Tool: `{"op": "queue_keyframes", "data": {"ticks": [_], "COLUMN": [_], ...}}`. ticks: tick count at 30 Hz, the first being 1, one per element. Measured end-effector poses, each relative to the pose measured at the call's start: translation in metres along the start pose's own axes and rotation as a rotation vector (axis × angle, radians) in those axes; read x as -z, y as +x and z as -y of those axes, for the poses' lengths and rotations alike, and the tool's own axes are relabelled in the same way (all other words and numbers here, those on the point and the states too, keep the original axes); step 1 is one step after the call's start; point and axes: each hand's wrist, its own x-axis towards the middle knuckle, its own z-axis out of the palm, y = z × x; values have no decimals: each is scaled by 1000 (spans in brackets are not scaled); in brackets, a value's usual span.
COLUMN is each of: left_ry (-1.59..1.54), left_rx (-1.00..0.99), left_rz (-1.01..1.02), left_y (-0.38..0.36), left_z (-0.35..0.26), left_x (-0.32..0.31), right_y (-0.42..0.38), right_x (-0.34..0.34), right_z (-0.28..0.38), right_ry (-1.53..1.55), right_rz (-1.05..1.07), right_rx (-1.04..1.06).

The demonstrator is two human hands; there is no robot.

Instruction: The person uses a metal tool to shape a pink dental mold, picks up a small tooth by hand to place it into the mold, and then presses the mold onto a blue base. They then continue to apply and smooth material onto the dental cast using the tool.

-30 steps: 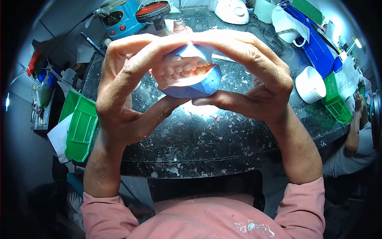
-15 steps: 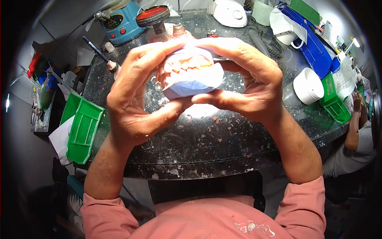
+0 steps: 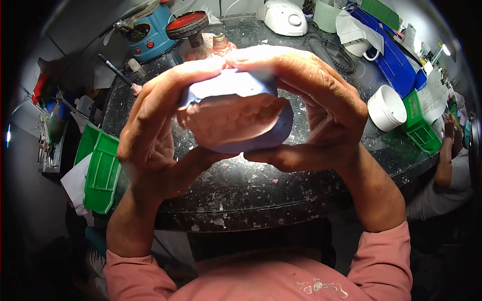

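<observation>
Between my two hands is a dental model (image 3: 233,118), an upper and a lower plaster cast set tooth to tooth, with pinkish gums and teeth on pale bluish bases. My left hand (image 3: 153,123) holds its left side, fingertips over the top base and thumb under the lower one. On the other side my right hand (image 3: 324,103) grips it the same way, fingers across the top and thumb beneath. The fingertips of both hands meet near the top middle. Strong light falls on the upper base, while the tooth side facing me lies in shade.
Behind stand a blue machine (image 3: 150,36), a round red-topped stand (image 3: 188,24) and a white device (image 3: 285,19). A white tub (image 3: 386,108), green bin (image 3: 420,125) and blue bin (image 3: 396,65) are right; another green bin (image 3: 102,170) is left. Another person's hands (image 3: 451,131) show far right.
Both hands have brought the dental model nearer to the camera and slightly lower, so it looks larger. Its front has tilted and gone from bright light into shade.
</observation>
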Motion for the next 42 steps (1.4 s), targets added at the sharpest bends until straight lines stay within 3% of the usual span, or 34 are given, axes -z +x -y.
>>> {"op": "queue_keyframes", "data": {"ticks": [1, 3, 5, 9, 15, 18, 19, 20, 25, 28, 30, 42], "left_ry": [183, 230, 355, 331, 262, 32, -125, -219, -278, 158, 212, 324], "left_rx": [41, 35, -65, -49, -43, -30, -8, -36, 138, -149, -163, -171], "left_rz": [58, 25, 62, 76, 95, -88, -202, -173, -156, -113, -102, -105], "left_y": [2, 4, 4, 5, 5, 5, 7, 9, 0, 5, 5, 2], "left_z": [-7, -10, -9, -7, -1, 8, 8, 15, 15, 16, 12, 5], "left_x": [4, 4, 9, 11, 12, -3, -13, -13, -7, 1, 3, -2], "right_y": [1, 2, 2, 3, 5, -1, -5, -7, -15, -12, -9, -14], "right_x": [0, -2, -2, -2, -1, -2, -4, -5, -5, -6, -2, -8], "right_z": [1, -3, -5, 0, -3, -9, -12, -14, -17, -19, -18, -24], "right_ry": [-45, -80, -62, -60, -122, -103, -84, -65, 119, 7, -179, -130], "right_rz": [7, -28, -34, -43, -37, -29, -49, -68, -35, -155, -112, -165], "right_rx": [15, 63, 115, 67, 151, 184, 159, 137, -101, -151, -3, -31]}}
